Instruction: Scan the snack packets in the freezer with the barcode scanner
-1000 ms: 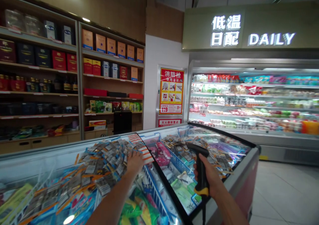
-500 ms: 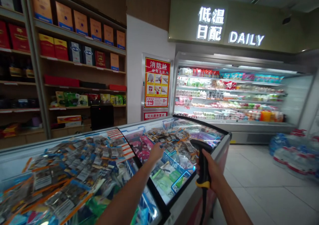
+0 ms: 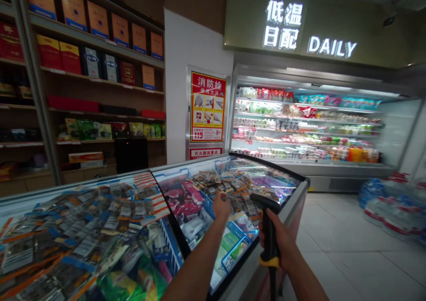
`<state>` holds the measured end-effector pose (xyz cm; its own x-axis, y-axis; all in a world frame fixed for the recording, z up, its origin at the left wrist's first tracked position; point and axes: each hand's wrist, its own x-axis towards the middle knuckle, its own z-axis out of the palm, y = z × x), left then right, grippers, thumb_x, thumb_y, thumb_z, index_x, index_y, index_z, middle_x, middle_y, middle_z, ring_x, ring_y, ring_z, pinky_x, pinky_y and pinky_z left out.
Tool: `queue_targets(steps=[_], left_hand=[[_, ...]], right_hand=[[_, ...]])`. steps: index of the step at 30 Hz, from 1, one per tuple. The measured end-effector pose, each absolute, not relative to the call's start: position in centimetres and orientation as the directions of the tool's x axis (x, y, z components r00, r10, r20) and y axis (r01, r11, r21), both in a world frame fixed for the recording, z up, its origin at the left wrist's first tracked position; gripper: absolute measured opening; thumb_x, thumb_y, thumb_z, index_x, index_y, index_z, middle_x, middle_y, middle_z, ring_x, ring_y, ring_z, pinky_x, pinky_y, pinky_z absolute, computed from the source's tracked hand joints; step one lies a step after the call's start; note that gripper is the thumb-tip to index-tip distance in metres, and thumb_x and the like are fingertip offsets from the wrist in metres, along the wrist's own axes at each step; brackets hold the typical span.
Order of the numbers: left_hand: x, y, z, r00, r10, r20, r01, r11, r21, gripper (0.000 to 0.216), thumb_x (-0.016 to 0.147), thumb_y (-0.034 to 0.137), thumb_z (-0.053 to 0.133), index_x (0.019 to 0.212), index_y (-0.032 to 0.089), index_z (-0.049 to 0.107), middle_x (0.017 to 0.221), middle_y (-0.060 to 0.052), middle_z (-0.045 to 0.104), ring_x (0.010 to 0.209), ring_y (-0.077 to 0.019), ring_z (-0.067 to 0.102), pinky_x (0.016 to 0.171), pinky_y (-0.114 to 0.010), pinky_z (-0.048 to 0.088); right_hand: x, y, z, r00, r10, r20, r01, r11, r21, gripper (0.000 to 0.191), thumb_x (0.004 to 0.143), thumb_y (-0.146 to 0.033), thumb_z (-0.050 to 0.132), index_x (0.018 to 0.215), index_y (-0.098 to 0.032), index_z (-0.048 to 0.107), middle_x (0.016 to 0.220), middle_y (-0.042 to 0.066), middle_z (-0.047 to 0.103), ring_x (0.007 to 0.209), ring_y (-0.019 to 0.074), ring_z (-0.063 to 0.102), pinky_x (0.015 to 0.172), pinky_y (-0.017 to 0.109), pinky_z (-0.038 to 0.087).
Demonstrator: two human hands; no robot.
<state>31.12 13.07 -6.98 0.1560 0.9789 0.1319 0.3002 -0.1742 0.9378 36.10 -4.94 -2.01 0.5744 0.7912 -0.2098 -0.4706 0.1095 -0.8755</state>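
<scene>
My right hand is wrapped round the handle of a black and yellow barcode scanner, its head over the freezer's right part and its cable hanging down. My left hand reaches over the freezer, fingers curled; what they hold, if anything, is hidden. Just beyond it lies a pile of small snack packets on the glass lid. A larger heap of packets with blue and orange edges covers the left part. Through the glass show blue baskets with bagged goods.
The chest freezer's dark-edged rim curves round at the far right. Behind it stands a lit refrigerated shelf unit. Boxes fill the wooden shelves at left. Shrink-wrapped water bottles stand on the tiled floor.
My left hand has moved to the right over the freezer, closer to the packet pile and the scanner. The view has shifted slightly; my right hand still grips the scanner.
</scene>
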Motion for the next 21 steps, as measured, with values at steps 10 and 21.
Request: queue_targets(steps=[10,21], left_hand=[[15.7,17.0,-4.9,0.015,0.953,0.304,0.044,-0.304,0.952,0.064,0.056,0.001,0.050,0.117,0.017,0.038,0.083,-0.001,0.063,0.073,-0.0121,0.059,0.065,-0.021,0.043],[13.2,15.8,-3.7,0.075,0.921,0.383,0.074,-0.388,0.919,0.059,0.059,0.002,0.049,0.115,0.018,0.041,0.077,0.001,0.063,0.068,-0.0117,0.059,0.062,-0.021,0.044]], right_hand=[[24.8,-1.4,0.9,0.320,0.939,-0.125,-0.372,0.004,-0.928,0.033,0.065,-0.049,0.053,0.065,-0.016,0.049,0.043,-0.004,0.049,0.031,0.0076,0.043,0.029,0.018,0.032],[21.5,-2.3,1.7,0.271,0.955,-0.117,-0.365,-0.010,-0.931,0.036,0.060,-0.051,0.055,0.061,-0.016,0.048,0.043,-0.004,0.049,0.031,0.0077,0.042,0.028,0.019,0.032]])
